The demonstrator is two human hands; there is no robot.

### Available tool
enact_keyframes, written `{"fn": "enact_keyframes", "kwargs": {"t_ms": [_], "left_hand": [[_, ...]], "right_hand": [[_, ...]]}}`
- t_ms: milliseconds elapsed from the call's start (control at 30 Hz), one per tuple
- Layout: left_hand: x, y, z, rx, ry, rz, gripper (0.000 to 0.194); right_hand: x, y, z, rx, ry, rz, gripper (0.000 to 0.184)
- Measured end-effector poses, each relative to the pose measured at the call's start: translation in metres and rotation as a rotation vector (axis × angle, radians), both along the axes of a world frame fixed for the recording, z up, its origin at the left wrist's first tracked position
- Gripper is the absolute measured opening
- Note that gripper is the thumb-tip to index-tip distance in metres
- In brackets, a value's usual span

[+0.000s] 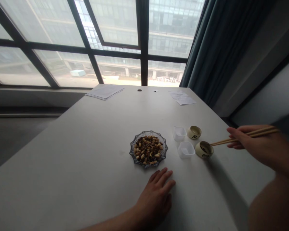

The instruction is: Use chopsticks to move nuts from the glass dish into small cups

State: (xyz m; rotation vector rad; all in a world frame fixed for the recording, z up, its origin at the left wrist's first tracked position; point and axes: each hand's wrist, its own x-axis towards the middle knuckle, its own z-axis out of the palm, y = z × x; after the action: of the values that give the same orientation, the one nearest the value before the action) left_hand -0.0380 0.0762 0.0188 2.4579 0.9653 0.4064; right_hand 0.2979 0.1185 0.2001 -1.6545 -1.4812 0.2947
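Observation:
My right hand grips a pair of wooden chopsticks, and their tips reach into a small cream ceramic cup with a dark mark on its side. A matching cup stands just behind it. Two small clear plastic containers sit to the left of the cups. My left hand rests flat on the table, fingers spread, just in front of a scalloped glass dish. The dish holds a heap of peanuts mixed with dark bits.
The pale table ends at the far side under a large window. Loose papers lie at the far left, and more sheets at the far right. A dark curtain hangs to the right.

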Motion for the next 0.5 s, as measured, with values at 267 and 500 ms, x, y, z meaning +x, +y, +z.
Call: {"fn": "enact_keyframes", "kwargs": {"t_ms": [267,500], "left_hand": [[0.000,0.001,-0.001,0.007,-0.018,0.007,0.056],[0.000,0.001,-0.003,0.017,-0.014,0.003,0.058]], "right_hand": [[-0.019,0.029,-0.024,-0.232,-0.011,0.084,0.037],[-0.034,0.007,0.000,-0.118,-0.169,-0.072,0.040]]}}
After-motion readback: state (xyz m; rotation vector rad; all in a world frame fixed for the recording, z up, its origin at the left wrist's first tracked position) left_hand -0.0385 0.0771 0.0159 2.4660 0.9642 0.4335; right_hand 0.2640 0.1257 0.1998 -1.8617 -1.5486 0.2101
